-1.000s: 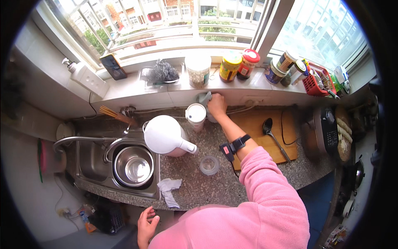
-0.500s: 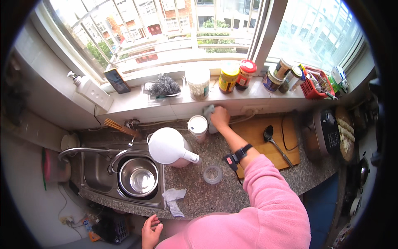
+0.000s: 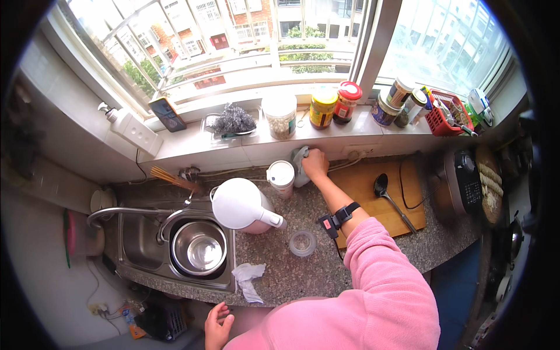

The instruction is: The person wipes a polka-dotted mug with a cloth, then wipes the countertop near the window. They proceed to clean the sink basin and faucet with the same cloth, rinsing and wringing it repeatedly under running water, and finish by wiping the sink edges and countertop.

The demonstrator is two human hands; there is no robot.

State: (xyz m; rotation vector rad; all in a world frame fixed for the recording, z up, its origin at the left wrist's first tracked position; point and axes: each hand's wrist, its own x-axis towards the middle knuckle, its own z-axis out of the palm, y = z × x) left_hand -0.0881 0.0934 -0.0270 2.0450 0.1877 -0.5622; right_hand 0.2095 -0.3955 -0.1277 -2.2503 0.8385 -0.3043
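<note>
At the back of the granite counter, my right hand (image 3: 315,164) is closed on a grey-green cloth (image 3: 300,168), pressed close to the base of the white tiled wall. A white lidded cup (image 3: 281,178) stands just left of the cloth. Left of that cup is a large white kettle (image 3: 236,204) with its handle toward me. My left hand (image 3: 218,328) hangs low at the counter's front edge, fingers loosely apart and holding nothing. Nearest to it on the counter is a crumpled white cloth (image 3: 249,281). A small round clear container (image 3: 303,243) sits in front of the kettle.
A wooden board (image 3: 373,204) bears a black ladle (image 3: 382,188). At left, a steel pot (image 3: 199,248) sits in the sink (image 3: 140,248) under a curved tap. Jars (image 3: 322,108) and a red basket (image 3: 446,116) line the sill. A dark appliance (image 3: 452,185) stands at right.
The view has shifted slightly. My right hand stays by the wall with the cloth, whose folds hang a little differently. My left hand remains low and empty.
</note>
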